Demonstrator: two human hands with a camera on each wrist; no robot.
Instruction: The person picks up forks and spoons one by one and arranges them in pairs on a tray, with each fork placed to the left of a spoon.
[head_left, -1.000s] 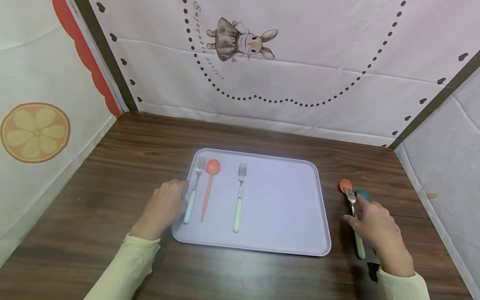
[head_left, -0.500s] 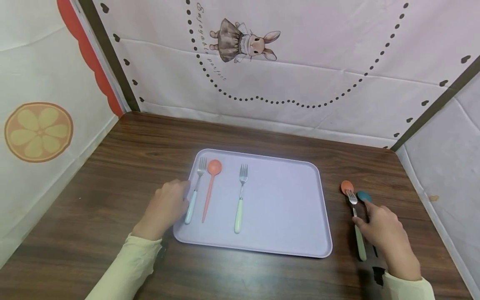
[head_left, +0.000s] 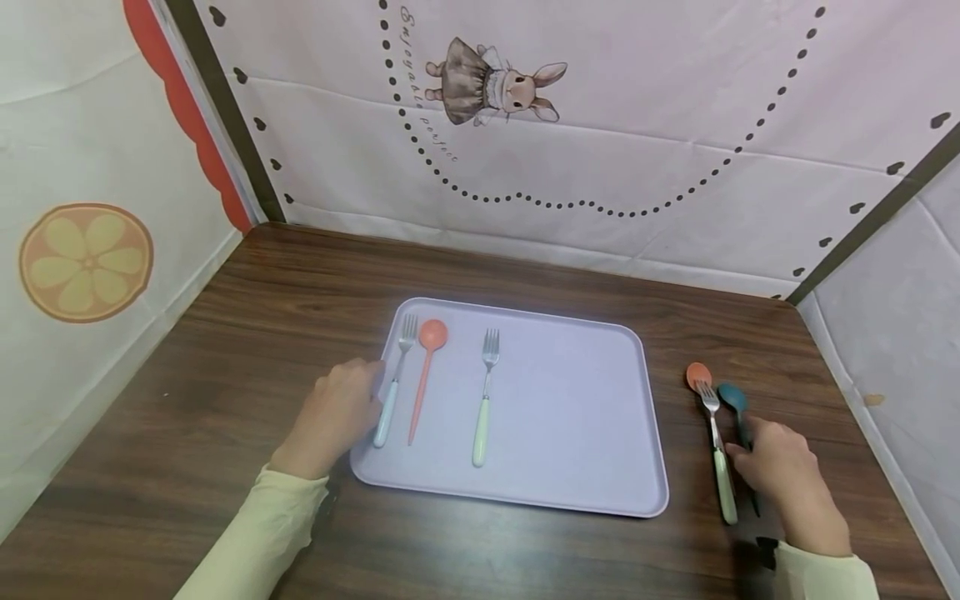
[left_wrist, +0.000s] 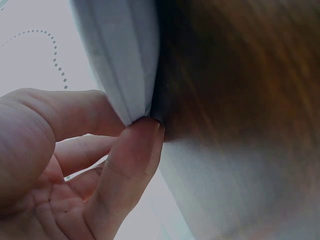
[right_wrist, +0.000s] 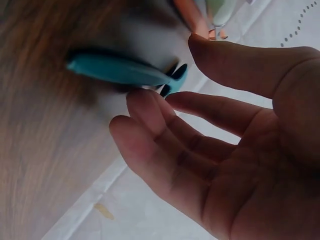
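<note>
My left hand (head_left: 333,417) pinches the left rim of a pale lilac tray (head_left: 573,417); the left wrist view shows thumb and finger meeting on the tray's edge (left_wrist: 125,60). On the tray lie a blue-handled fork (head_left: 386,412), a coral spoon (head_left: 422,383) and a green-handled fork (head_left: 481,429). To the right of the tray, my right hand (head_left: 783,471) is over a teal spoon (head_left: 732,396), covering part of its handle. In the right wrist view its thumb and fingers are apart, with the teal handle (right_wrist: 120,70) beyond the fingertips, not gripped.
Left of the teal spoon, a second green-handled fork (head_left: 724,487) lies across an orange spoon (head_left: 698,376). White printed cloth (head_left: 600,150) walls in the brown wooden table (head_left: 247,333) at the back and both sides.
My right hand has drawn back toward the near right, uncovering more of the teal spoon. My left hand stays at the tray's rim. The whole view has shifted slightly.
</note>
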